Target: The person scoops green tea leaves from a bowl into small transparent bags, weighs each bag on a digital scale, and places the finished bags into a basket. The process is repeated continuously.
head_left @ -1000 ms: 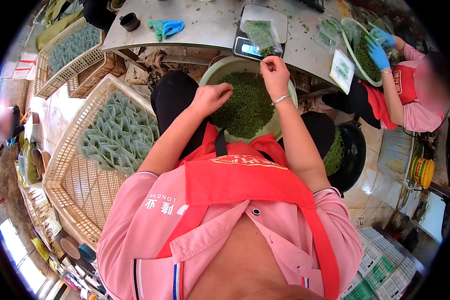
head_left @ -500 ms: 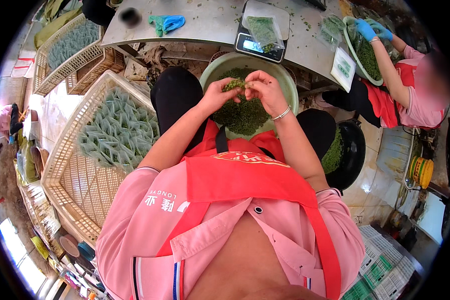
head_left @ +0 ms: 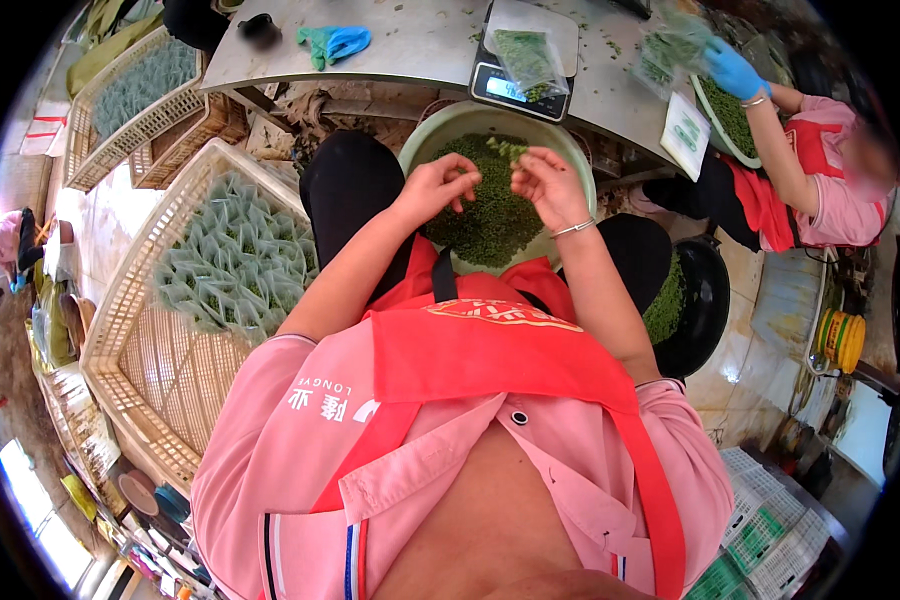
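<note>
My right hand (head_left: 552,190) is closed on a small sprig of green berries (head_left: 507,150), pinched at the fingertips above a pale green basin (head_left: 584,172). Loose green berries (head_left: 485,220) lie heaped inside that basin, between my knees. To the left, my left hand (head_left: 440,188) hovers over the basin with loosely curled fingers, apart from the right hand, and nothing shows in it. Beyond the basin, a digital scale (head_left: 487,85) on the metal table carries a clear bag of green berries (head_left: 526,62).
Beside my left leg stands a cream plastic crate (head_left: 150,270) with many filled clear bags. A black pan (head_left: 705,300) of green berries sits right. At far right, a person's blue-gloved hand (head_left: 735,70) is near a plastic bag. A blue-green glove (head_left: 335,45) lies on the table (head_left: 410,50).
My hands have moved apart. The berries held between them have left my left hand; a sprig stays in my right. The co-worker's gloved hand has shifted toward the table with a bag.
</note>
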Tool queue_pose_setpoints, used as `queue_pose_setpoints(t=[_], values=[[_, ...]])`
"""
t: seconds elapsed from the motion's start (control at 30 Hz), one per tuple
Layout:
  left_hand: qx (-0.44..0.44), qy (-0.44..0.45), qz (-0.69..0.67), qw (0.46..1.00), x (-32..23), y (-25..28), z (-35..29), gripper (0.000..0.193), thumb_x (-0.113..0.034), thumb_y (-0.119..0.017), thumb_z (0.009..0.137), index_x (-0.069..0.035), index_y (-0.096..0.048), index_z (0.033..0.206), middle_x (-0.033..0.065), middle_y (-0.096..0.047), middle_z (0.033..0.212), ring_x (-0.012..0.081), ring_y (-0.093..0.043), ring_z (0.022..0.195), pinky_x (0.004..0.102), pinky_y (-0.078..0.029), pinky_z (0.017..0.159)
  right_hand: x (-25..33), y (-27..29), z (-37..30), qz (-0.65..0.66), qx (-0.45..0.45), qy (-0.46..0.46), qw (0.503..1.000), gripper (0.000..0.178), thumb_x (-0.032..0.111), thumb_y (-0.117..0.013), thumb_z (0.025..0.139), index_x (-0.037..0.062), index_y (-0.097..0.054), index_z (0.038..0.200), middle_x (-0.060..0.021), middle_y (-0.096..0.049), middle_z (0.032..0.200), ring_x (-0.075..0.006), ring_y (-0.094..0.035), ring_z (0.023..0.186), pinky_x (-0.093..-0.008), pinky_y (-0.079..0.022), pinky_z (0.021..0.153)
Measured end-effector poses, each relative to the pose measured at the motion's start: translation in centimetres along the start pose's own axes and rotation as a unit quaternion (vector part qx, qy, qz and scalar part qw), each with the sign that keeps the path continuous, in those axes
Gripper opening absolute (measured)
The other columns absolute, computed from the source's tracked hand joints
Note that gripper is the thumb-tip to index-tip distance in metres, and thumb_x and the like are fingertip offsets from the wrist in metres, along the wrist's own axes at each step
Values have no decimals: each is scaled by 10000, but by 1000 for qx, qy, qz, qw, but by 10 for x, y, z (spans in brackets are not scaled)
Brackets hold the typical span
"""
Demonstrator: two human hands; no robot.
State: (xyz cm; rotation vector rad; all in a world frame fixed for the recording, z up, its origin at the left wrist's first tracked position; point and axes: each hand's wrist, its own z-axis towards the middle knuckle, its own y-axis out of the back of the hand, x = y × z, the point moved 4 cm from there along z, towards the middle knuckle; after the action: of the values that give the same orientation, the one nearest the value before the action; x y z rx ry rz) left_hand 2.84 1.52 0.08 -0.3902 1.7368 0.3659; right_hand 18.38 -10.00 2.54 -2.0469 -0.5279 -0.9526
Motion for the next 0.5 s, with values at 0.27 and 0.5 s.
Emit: queue_pose_setpoints(t=[0.27, 0.5], values=[[-28, 0, 33, 999, 14, -1, 4, 250, -255, -544, 916, -25, -579, 1006, 51, -668, 749, 106, -624, 599, 251, -467, 561, 40, -10, 36, 112, -73, 143, 981, 269, 72, -589, 867, 9, -539, 1124, -98, -644, 884, -158, -631, 685, -271, -508, 547], [-30, 10, 58, 998, 8, 0, -3, 232, -243, -554, 909, -29, -582, 995, 45, -670, 751, 102, -630, 616, 260, -480, 583, 44, -33, 93, -461, -120, 278, 834, 509, 57, -501, 826, -9, -395, 1319, -158, -514, 1257, -191, -667, 726, -292, -514, 646]])
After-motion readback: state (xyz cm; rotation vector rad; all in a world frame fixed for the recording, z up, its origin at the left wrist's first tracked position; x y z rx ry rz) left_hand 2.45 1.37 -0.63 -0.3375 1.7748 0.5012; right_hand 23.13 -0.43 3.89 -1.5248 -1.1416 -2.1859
